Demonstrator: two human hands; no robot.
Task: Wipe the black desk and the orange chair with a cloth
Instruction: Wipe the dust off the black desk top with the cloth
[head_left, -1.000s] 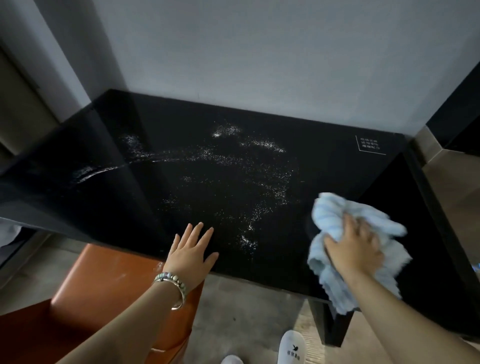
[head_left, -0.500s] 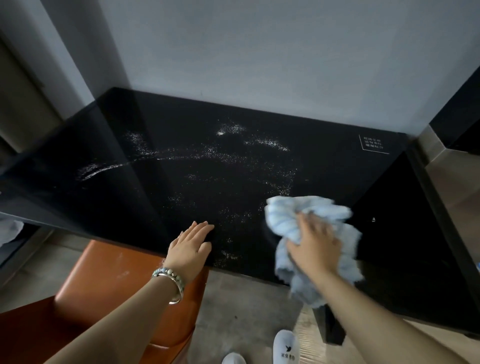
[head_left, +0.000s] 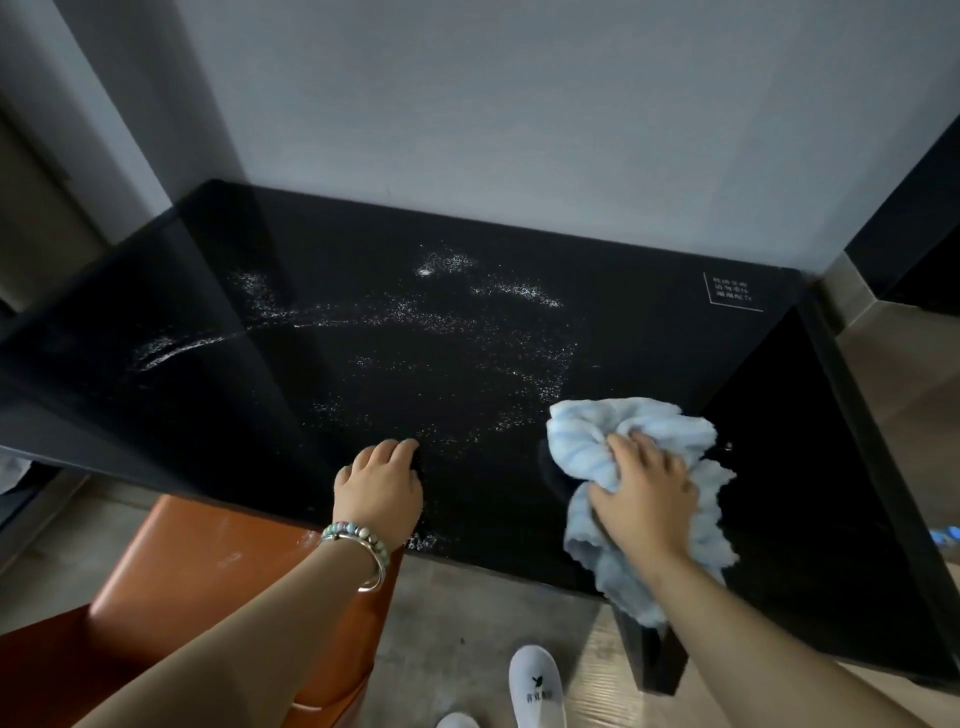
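Plain pale grey painted wall (head_left: 519, 104) across the top, softly and evenly lit. Left of that wall, a beige vertical panel (head_left: 36, 223) in shadow. Right of it, a tall black cabinet side (head_left: 930, 208). Below it, grey-brown wood-grain plank floor (head_left: 447, 618).

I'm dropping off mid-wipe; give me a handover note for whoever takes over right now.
Left hand: rests on the black desk near its front edge, fingers curled, holding nothing.
Right hand: grips the bunched light blue cloth, pressed on the desk's right part.
Done: desk right of the cloth looks speck-free.
To do: white specks across centre and left; orange chair, with pale smudges, not yet wiped.
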